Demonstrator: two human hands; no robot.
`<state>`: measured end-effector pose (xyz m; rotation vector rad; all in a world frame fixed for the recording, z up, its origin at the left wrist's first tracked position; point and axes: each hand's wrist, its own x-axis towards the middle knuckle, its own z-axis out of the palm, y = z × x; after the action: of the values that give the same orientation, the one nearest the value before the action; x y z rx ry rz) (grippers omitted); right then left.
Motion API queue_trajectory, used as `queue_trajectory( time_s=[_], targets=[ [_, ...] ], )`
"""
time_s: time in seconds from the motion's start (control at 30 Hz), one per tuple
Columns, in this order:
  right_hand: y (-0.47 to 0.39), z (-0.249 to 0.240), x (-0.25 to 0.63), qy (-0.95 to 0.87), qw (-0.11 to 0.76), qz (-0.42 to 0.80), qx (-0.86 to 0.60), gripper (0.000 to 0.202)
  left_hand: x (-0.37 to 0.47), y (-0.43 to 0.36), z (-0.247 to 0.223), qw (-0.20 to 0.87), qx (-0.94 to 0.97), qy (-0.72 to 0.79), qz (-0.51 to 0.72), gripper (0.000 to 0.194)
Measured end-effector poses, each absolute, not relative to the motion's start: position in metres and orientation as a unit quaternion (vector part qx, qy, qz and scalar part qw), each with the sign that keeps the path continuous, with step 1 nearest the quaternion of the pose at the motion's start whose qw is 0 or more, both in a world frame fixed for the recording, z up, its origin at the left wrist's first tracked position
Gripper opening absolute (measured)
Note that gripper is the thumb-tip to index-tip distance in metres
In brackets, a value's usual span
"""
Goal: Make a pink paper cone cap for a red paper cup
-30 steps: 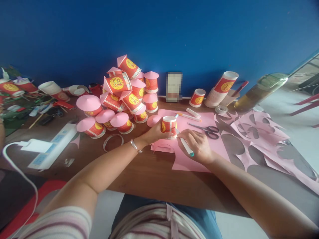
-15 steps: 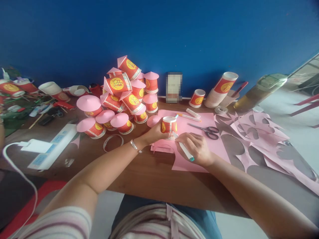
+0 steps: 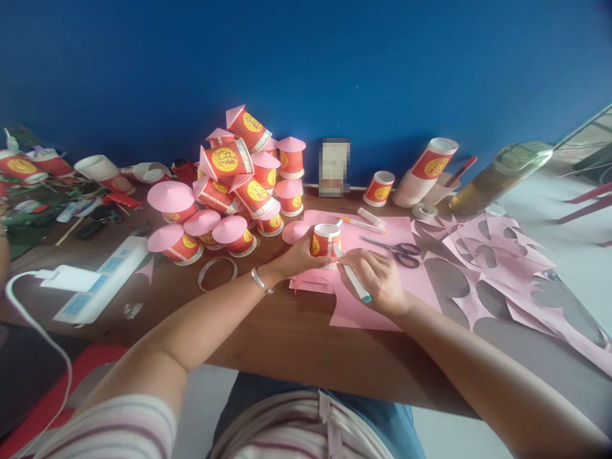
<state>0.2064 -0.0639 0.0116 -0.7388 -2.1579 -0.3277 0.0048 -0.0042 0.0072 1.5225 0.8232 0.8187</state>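
Observation:
My left hand [image 3: 302, 255] is closed around the lower side of a red paper cup [image 3: 321, 244] with yellow round prints, its white rim facing up. My right hand [image 3: 375, 277] grips a white marker [image 3: 352, 279] with a teal end pointing toward me. The marker's tip is against or very near the cup's pale seam; I cannot tell which. Beneath both hands lies a pink paper sheet [image 3: 382, 312]. A pink paper cone [image 3: 295, 232] sits just left of the cup. Scissors [image 3: 405, 255] with dark handles rest on the sheet beyond my right hand.
Red cups with pink cone roofs [image 3: 228, 159] are piled at back left. A cup stack [image 3: 421, 175], a tape roll [image 3: 424, 211] and a bottle [image 3: 500, 178] stand at back right. Pink scraps [image 3: 502, 255] cover the right side. A power strip [image 3: 108, 277] lies left.
The marker's tip has moved slightly up along the cup's seam, with my right hand shifting a little. My left hand still holds the cup in nearly the same place.

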Motion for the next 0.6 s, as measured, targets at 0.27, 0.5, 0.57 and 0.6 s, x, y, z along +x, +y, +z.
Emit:
queue_trajectory(
  time_s=[0.27,0.5,0.57,0.6],
  targets=[
    [-0.0646,0.014,0.2048,-0.86,0.399,-0.126,-0.291,0.02,0.0053,-0.0051,0.0109,0.56,0.662,0.357,0.348,0.041],
    [-0.0667,0.0121,0.2006,-0.864,0.395,-0.125,-0.286,0.014,0.005,-0.004,0.0141,0.564,0.689,0.31,0.333,0.026],
    [-0.067,0.0107,0.1998,-0.867,0.391,-0.12,-0.284,0.015,0.0049,-0.0029,0.0135,0.568,0.691,0.298,0.332,0.023],
    [-0.0671,0.0102,0.1994,-0.869,0.389,-0.117,-0.283,0.016,0.005,-0.0024,0.0131,0.572,0.691,0.291,0.332,0.022]
  ],
)
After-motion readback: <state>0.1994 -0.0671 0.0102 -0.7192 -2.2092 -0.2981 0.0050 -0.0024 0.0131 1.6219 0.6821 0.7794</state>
